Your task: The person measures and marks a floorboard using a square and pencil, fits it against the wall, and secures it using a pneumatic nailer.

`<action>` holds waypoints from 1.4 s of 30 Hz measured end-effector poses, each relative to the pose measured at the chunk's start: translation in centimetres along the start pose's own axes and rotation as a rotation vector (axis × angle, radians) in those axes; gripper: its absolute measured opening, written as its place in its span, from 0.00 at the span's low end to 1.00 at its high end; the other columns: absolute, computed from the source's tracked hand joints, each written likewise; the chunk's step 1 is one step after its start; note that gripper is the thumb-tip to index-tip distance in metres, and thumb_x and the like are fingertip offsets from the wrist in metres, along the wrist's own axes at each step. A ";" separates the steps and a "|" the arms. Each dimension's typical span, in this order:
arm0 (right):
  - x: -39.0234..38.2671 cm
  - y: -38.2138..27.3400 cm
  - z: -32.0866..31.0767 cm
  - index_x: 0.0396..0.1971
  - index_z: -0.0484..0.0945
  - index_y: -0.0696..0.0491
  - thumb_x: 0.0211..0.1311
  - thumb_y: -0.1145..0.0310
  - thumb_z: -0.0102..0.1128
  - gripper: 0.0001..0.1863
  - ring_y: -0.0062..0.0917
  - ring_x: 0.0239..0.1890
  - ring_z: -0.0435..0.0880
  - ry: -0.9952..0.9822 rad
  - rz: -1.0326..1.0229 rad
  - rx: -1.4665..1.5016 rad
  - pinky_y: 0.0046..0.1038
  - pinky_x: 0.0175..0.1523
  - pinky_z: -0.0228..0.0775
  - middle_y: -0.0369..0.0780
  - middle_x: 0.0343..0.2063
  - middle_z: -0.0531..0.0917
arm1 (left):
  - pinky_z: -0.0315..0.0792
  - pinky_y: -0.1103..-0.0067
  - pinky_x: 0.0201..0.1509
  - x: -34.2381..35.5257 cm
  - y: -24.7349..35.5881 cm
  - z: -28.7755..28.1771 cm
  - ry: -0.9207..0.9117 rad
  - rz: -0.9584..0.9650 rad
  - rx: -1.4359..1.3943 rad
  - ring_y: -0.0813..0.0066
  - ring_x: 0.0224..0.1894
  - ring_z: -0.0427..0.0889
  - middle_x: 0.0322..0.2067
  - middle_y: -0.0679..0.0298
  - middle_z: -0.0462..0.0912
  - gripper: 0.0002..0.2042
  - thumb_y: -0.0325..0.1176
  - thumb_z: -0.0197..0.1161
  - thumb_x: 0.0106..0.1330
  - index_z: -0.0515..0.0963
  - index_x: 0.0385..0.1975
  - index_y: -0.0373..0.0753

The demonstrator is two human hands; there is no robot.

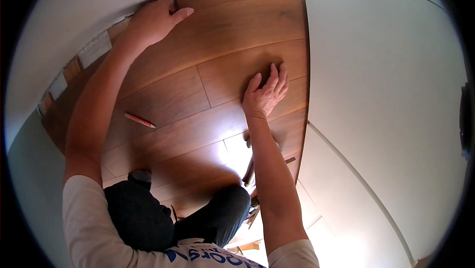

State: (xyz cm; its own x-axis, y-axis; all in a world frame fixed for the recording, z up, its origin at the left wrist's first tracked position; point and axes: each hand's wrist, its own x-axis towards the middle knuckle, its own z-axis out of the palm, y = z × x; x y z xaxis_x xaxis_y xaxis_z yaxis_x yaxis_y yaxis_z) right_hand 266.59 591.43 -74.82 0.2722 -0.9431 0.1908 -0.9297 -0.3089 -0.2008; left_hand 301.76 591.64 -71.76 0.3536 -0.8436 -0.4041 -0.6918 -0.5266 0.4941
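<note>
Wood-look floor planks (pixel 237 25) lie under both hands. My left hand (pixel 154 21) is at the far left, where the planks meet the white wall. Its fingers curl down at the plank edge and are mostly hidden, with the thumb stretched out to the right. Whatever they grip there, I cannot make out. Nearer the right side, my right hand (pixel 267 92) rests on the planks, fingers apart and nothing in it. A red pencil (pixel 140 119) lies on the floor between my forearms.
Light and wood-coloured blocks (pixel 95 50) line the gap along the left wall. White panels (pixel 381 70) border the floor at right. Partly behind my right forearm lies a long-handled tool (pixel 249 171), its kind unclear. My bent knees (pixel 230 203) are close by.
</note>
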 end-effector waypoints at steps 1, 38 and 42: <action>0.0 0.0 -0.1 0.65 0.72 0.52 0.70 0.62 0.58 0.25 0.49 0.70 0.67 0.000 0.000 -0.005 0.52 0.73 0.57 0.47 0.71 0.69 | 0.76 0.63 0.45 -0.3 0.1 -0.3 -0.043 -0.012 0.030 0.48 0.37 0.83 0.32 0.50 0.85 0.30 0.61 0.58 0.75 0.80 0.41 0.32; 0.3 -0.5 -0.2 0.63 0.76 0.49 0.66 0.56 0.62 0.27 0.43 0.72 0.66 0.046 0.098 0.107 0.49 0.76 0.55 0.43 0.70 0.71 | 0.57 0.59 0.79 -12.2 1.7 2.9 -0.001 0.546 0.656 0.51 0.80 0.56 0.78 0.49 0.56 0.39 0.51 0.63 0.74 0.59 0.76 0.32; -0.6 1.5 -0.7 0.66 0.73 0.48 0.68 0.54 0.60 0.28 0.42 0.74 0.62 0.023 0.143 0.173 0.47 0.79 0.51 0.43 0.73 0.67 | 0.58 0.59 0.79 -17.1 1.1 4.4 -0.082 0.595 0.774 0.53 0.79 0.57 0.78 0.48 0.57 0.41 0.51 0.66 0.71 0.60 0.75 0.30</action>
State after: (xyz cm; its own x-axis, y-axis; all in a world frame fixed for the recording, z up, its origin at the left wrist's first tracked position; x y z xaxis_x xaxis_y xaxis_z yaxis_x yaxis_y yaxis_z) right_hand 264.84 591.62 -74.52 0.1329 -0.9764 0.1702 -0.9016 -0.1904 -0.3885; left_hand 292.18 605.92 -67.67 -0.2116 -0.9239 -0.3187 -0.9751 0.2218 0.0045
